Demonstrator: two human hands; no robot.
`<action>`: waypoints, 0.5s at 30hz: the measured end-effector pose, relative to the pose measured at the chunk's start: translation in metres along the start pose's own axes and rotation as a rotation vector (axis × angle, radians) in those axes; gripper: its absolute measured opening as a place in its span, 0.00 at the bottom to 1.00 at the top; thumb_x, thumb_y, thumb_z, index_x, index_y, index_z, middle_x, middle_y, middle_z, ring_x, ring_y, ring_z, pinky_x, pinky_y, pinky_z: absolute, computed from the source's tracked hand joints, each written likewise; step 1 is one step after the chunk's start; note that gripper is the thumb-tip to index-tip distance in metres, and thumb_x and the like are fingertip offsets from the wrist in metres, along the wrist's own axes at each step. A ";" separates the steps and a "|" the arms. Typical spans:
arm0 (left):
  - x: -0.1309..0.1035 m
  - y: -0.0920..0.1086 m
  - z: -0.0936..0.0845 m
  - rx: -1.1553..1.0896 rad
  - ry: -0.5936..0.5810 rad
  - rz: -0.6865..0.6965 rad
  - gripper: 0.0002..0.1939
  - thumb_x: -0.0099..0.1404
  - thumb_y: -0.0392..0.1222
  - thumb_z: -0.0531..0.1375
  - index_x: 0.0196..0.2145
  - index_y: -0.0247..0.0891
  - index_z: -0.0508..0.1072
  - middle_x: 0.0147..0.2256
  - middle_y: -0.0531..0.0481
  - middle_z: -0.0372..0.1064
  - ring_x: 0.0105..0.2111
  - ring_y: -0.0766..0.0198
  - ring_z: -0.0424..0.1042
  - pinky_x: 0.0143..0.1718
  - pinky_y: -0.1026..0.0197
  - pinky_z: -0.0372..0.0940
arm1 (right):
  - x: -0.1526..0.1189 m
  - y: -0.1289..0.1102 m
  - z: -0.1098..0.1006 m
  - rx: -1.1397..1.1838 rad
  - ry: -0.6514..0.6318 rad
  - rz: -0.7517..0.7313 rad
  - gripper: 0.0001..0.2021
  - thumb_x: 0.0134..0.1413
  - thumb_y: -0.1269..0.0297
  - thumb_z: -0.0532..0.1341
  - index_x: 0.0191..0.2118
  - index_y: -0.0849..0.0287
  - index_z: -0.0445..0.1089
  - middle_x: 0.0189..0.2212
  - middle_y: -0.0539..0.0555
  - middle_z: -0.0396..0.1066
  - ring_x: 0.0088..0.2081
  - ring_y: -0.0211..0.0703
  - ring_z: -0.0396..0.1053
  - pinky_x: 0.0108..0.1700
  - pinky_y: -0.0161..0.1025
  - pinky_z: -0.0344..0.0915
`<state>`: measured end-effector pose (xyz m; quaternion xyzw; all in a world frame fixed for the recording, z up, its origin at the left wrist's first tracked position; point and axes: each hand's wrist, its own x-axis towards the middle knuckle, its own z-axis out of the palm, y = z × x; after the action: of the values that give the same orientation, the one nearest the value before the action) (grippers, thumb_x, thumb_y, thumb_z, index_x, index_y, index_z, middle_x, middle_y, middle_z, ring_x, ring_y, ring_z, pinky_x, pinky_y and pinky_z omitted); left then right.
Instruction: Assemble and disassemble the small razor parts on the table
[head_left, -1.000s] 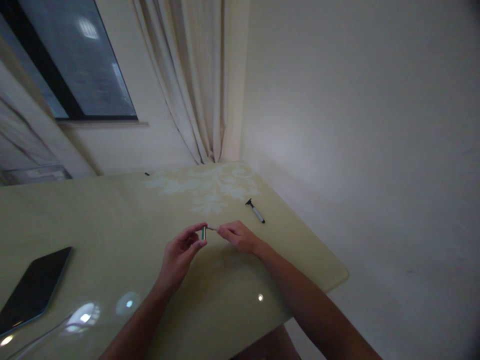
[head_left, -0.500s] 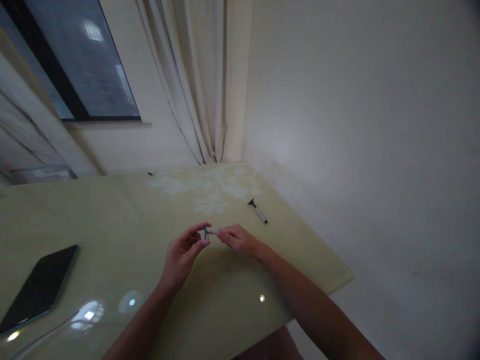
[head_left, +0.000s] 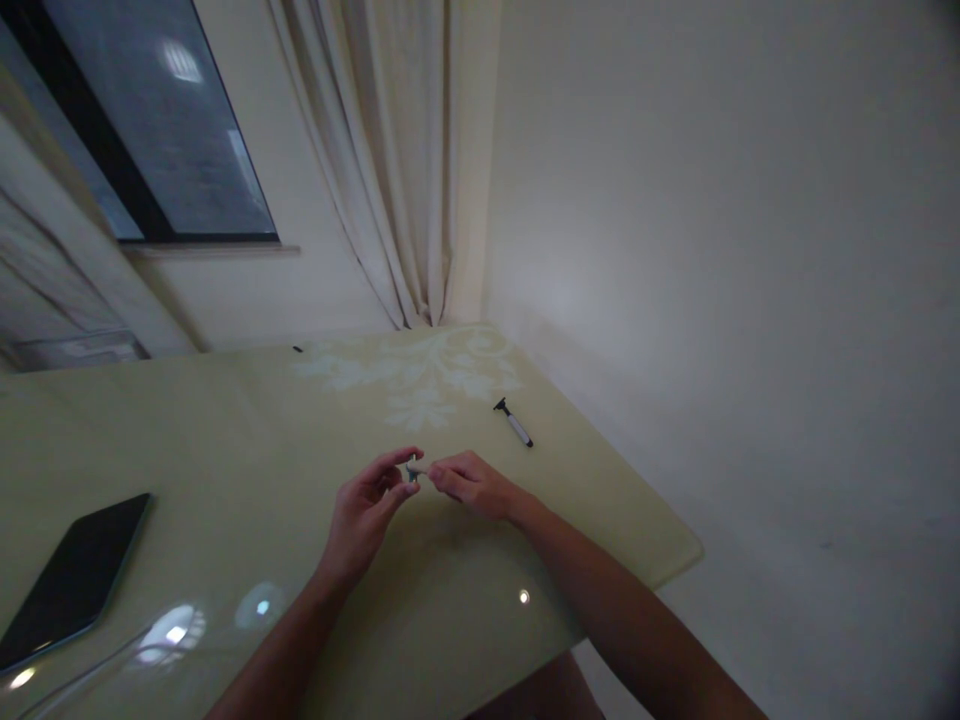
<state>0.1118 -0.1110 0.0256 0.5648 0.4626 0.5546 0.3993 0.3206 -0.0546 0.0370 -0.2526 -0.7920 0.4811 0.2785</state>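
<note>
Between my two hands is a small T-shaped thing that looks like a razor, with a blue-green head and a thin pale neck. The thumb and fingertips of my left hand pinch the two ends of its head. My right hand is closed round the handle side, and its fingers hide most of the handle. Both hands are just above the table. Beyond my right hand, a second razor with a black head and grey handle lies on the table.
The pale yellow glossy table meets the wall at the right and back. A black tablet lies at the left, near a thin pale cable. A tiny dark piece lies by the back edge. Curtains hang behind.
The razor's head has turned between my left fingers, and its neck now slants a little. My right hand has shifted slightly left. The second razor still lies in place.
</note>
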 end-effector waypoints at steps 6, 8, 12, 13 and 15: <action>-0.001 -0.003 0.000 -0.008 0.005 -0.002 0.22 0.61 0.48 0.70 0.52 0.40 0.80 0.27 0.56 0.62 0.29 0.67 0.61 0.32 0.65 0.59 | 0.000 0.001 -0.001 -0.006 0.008 -0.005 0.27 0.71 0.42 0.51 0.25 0.57 0.56 0.22 0.44 0.51 0.25 0.35 0.50 0.29 0.36 0.46; 0.000 -0.004 -0.001 -0.010 0.002 -0.001 0.23 0.61 0.49 0.70 0.52 0.40 0.80 0.27 0.56 0.62 0.29 0.67 0.61 0.33 0.65 0.59 | 0.000 0.001 -0.001 0.010 -0.015 -0.014 0.27 0.71 0.43 0.51 0.26 0.58 0.57 0.22 0.45 0.52 0.25 0.35 0.51 0.30 0.36 0.47; 0.002 -0.007 -0.003 0.018 0.036 0.006 0.23 0.61 0.49 0.70 0.53 0.40 0.80 0.27 0.56 0.62 0.28 0.67 0.61 0.32 0.65 0.59 | 0.001 0.001 -0.003 -0.062 -0.025 0.002 0.27 0.71 0.43 0.51 0.25 0.58 0.59 0.22 0.45 0.54 0.26 0.35 0.53 0.31 0.36 0.49; 0.002 -0.008 -0.003 0.019 0.040 0.003 0.23 0.61 0.49 0.70 0.53 0.40 0.80 0.27 0.56 0.62 0.28 0.67 0.61 0.32 0.66 0.58 | 0.001 0.001 -0.003 -0.079 -0.013 0.010 0.27 0.71 0.43 0.51 0.25 0.59 0.60 0.22 0.45 0.55 0.26 0.35 0.54 0.31 0.36 0.49; 0.003 -0.009 -0.003 0.008 0.034 -0.002 0.23 0.61 0.50 0.70 0.52 0.40 0.80 0.27 0.56 0.63 0.28 0.67 0.61 0.32 0.65 0.59 | 0.002 0.001 -0.003 -0.082 0.003 0.007 0.27 0.71 0.43 0.51 0.26 0.59 0.63 0.22 0.46 0.58 0.27 0.36 0.56 0.32 0.35 0.51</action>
<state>0.1076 -0.1059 0.0179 0.5565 0.4719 0.5619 0.3897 0.3217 -0.0513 0.0373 -0.2674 -0.8097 0.4488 0.2675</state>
